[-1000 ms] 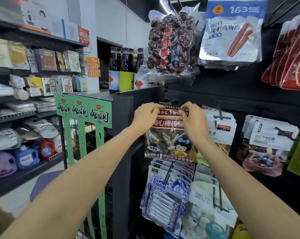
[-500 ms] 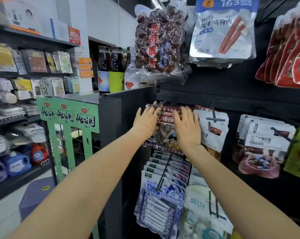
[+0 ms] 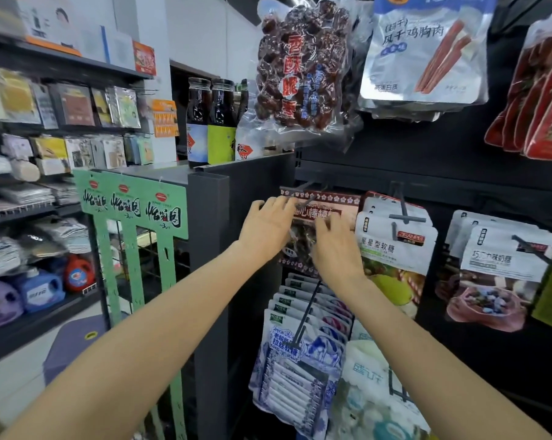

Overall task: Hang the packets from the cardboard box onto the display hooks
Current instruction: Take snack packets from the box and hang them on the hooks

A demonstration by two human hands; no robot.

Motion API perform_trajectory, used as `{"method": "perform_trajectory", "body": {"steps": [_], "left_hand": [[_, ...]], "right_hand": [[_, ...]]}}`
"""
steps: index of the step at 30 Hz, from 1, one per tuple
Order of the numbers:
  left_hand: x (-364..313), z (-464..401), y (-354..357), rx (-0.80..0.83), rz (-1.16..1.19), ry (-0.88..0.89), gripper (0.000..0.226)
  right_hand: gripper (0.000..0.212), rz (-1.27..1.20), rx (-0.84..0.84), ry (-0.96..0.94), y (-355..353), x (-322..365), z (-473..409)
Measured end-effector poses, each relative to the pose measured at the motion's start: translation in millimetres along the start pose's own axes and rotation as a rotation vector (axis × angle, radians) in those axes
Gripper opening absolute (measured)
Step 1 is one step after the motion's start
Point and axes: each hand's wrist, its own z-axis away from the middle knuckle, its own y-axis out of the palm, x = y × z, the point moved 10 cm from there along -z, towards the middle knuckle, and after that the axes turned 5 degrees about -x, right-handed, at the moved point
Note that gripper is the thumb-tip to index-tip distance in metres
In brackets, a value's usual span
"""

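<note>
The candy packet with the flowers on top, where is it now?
The candy packet hangs on a hook mid-frame, behind the left hand and right hand, left of the white star candy packets.

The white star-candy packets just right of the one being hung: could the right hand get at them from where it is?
Probably yes. The right hand rests on the lollipop packet directly beside the white star-candy packets, with nothing between them.

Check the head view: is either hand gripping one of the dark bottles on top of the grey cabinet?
No, both the left hand and right hand rest on the lollipop packet, well below the bottles.
</note>
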Motion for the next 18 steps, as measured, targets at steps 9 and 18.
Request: {"method": "perform_trajectory", "body": {"steps": [9, 18], "left_hand": [[44.0, 92.0, -18.4, 0.132, 0.007, -0.089, 0.023], [154.9, 287.7, 17.5, 0.532, -0.011, -0.416, 0.024]], "right_hand": [[0.019, -0.451, 0.323, -0.008, 31.0, 90.2, 32.1], [0.020, -0.562, 0.635, -0.107, 93.0, 219.0, 133.3]]}}
